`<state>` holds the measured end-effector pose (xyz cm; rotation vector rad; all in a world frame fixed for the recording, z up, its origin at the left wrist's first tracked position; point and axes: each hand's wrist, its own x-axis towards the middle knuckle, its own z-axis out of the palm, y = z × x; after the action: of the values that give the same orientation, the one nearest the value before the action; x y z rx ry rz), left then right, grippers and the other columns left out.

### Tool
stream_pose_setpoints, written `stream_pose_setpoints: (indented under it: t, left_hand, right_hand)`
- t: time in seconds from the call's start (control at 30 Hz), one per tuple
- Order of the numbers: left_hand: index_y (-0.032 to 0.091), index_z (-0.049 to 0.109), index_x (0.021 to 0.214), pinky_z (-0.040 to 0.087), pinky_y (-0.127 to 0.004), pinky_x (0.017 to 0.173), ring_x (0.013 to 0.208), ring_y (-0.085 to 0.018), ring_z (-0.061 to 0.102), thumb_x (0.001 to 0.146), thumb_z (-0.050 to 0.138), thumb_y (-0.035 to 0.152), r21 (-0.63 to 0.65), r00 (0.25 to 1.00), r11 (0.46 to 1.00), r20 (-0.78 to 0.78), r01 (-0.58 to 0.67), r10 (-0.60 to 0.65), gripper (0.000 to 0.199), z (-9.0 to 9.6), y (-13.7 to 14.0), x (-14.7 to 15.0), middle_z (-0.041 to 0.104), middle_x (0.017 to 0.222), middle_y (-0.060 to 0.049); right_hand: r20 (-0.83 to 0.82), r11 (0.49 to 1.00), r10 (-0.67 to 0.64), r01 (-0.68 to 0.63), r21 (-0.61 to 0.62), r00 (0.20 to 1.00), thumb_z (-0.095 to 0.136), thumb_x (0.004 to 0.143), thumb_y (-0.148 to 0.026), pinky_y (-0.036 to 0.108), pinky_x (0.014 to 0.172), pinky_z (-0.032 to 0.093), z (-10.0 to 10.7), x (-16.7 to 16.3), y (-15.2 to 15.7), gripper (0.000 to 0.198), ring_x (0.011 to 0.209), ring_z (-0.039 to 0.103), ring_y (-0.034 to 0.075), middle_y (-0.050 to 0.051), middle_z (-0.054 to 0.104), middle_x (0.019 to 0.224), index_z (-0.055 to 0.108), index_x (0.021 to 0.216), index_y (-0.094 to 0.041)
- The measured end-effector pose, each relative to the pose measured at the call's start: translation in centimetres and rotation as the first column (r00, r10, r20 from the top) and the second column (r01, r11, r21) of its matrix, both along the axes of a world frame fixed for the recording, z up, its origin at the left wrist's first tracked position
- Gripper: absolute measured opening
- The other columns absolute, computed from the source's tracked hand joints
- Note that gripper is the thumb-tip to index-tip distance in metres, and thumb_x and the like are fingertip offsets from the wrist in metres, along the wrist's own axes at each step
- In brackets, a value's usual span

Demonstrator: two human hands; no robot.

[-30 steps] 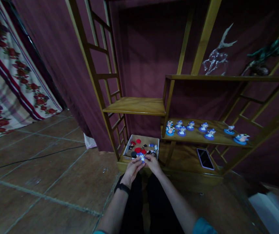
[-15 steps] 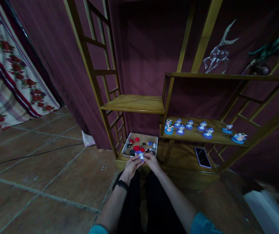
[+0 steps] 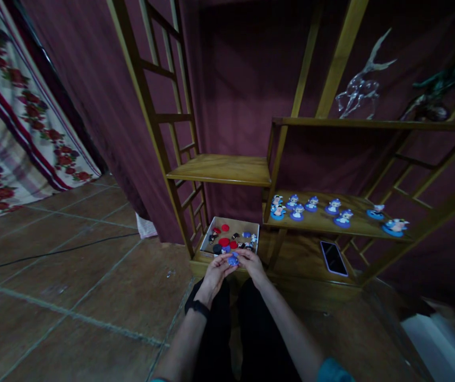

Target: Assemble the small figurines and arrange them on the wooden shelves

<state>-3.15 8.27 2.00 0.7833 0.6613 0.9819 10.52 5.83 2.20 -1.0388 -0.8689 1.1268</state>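
A small purple figurine (image 3: 233,260) is held between the fingertips of my left hand (image 3: 216,273) and my right hand (image 3: 252,265), just in front of the box. Both hands are closed on it, one from each side; its underside or base seems turned toward me. Behind them, the shallow cardboard box (image 3: 207,243) holds red discs (image 3: 224,242), a black disc (image 3: 217,248) and several small loose figures (image 3: 254,238). To the right, several finished-looking figurines (image 3: 297,213) with purple or blue bases stand on a wooden shelf (image 3: 318,223).
A phone (image 3: 334,258) lies on the lower board at right. Above, a clear glass deer (image 3: 360,87) and a dark green ornament (image 3: 430,98) stand on the upper shelf. A small bare shelf board (image 3: 221,168) juts above the box. A cable (image 3: 56,252) crosses the floor at left.
The figurine has turned in my fingers: its white front showed before, and now mostly purple faces me. Both hands stay in front of the box. The view has shifted slightly.
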Motion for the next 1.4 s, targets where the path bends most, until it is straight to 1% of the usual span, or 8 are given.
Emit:
stream_pose_setpoints:
  t: [0.13,0.27,0.43,0.53,0.8,0.93,1.1,1.4]
  left_hand:
    - [0.013,0.065,0.087,0.051,-0.036,0.080,0.082,-0.019,0.065,0.061,0.073,0.011,0.016,1.000,1.000,-0.014,-0.001,0.001,0.027,0.0,0.0,0.0,0.069,0.085,-0.007]
    - [0.013,0.064,0.087,0.052,-0.034,0.075,0.077,-0.018,0.065,0.061,0.071,0.010,0.020,1.000,1.000,-0.029,-0.011,0.011,0.026,0.0,-0.1,0.1,0.069,0.083,-0.007]
    - [0.015,0.060,0.094,0.053,-0.031,0.070,0.070,-0.016,0.065,0.066,0.068,0.010,-0.025,0.999,0.999,-0.022,-0.035,0.034,0.030,0.0,-0.1,0.5,0.068,0.080,-0.006]
    - [0.014,0.058,0.097,0.054,-0.031,0.070,0.068,-0.015,0.066,0.069,0.066,0.010,-0.084,0.999,0.995,-0.022,-0.051,0.050,0.029,-0.1,0.1,0.6,0.068,0.080,-0.008]
    - [0.011,0.058,0.097,0.054,-0.032,0.075,0.076,-0.017,0.066,0.066,0.067,0.004,-0.113,0.999,0.993,0.003,-0.032,0.032,0.033,-0.4,0.2,0.1,0.068,0.086,-0.010]
    - [0.011,0.059,0.098,0.054,-0.030,0.076,0.077,-0.017,0.066,0.065,0.068,0.002,-0.099,0.997,0.993,0.025,-0.064,0.066,0.035,-0.6,0.2,0.3,0.068,0.086,-0.010]
    - [0.011,0.060,0.096,0.054,-0.031,0.075,0.075,-0.016,0.066,0.066,0.066,0.001,-0.105,0.993,0.988,0.030,-0.114,0.118,0.031,-1.2,0.5,0.7,0.068,0.081,-0.009]
    - [0.011,0.061,0.089,0.056,-0.033,0.070,0.069,-0.018,0.066,0.065,0.067,0.002,-0.103,0.993,0.988,0.015,-0.116,0.118,0.027,-0.9,0.8,0.6,0.068,0.077,-0.008]
  right_hand:
    - [0.030,0.999,0.053,-0.053,0.007,0.998,0.071,0.058,-0.039,0.030,0.069,0.047,0.0,0.6,0.4,0.029,0.072,0.061,0.017,0.002,0.069,0.079,0.069,0.080,-0.020]
    - [0.015,0.997,0.064,-0.064,-0.034,0.998,0.071,0.057,-0.035,0.030,0.069,0.047,0.2,0.7,0.5,0.025,0.071,0.061,0.017,0.002,0.069,0.077,0.069,0.076,-0.019]
    - [-0.224,0.966,0.024,-0.080,-0.245,0.974,0.069,0.052,-0.023,0.028,0.063,0.047,0.1,0.1,0.6,0.022,0.064,0.061,0.015,0.000,0.067,0.068,0.065,0.073,-0.018]
    - [-0.302,0.947,-0.012,-0.087,-0.310,0.953,0.065,0.054,-0.020,0.026,0.061,0.047,-0.1,-0.5,0.5,0.021,0.060,0.060,0.013,-0.002,0.066,0.065,0.062,0.075,-0.019]
    - [-0.331,0.950,0.016,-0.117,-0.288,0.944,0.065,0.055,-0.019,0.025,0.065,0.049,0.4,-0.7,-0.2,0.029,0.066,0.062,0.012,-0.001,0.068,0.073,0.061,0.083,-0.021]
    - [-0.240,0.965,0.021,-0.082,-0.248,0.971,0.067,0.056,-0.024,0.030,0.071,0.050,0.4,-0.6,-0.6,0.032,0.072,0.063,0.015,0.000,0.068,0.075,0.062,0.088,-0.022]
    - [-0.107,0.974,0.013,-0.037,-0.221,0.994,0.071,0.053,-0.032,0.034,0.072,0.051,0.0,-0.8,0.1,0.032,0.073,0.063,0.017,-0.001,0.066,0.074,0.062,0.082,-0.021]
    - [-0.033,0.986,0.079,-0.083,-0.143,0.996,0.074,0.052,-0.034,0.033,0.071,0.051,0.0,-0.6,0.2,0.034,0.077,0.063,0.019,0.001,0.067,0.083,0.063,0.081,-0.021]
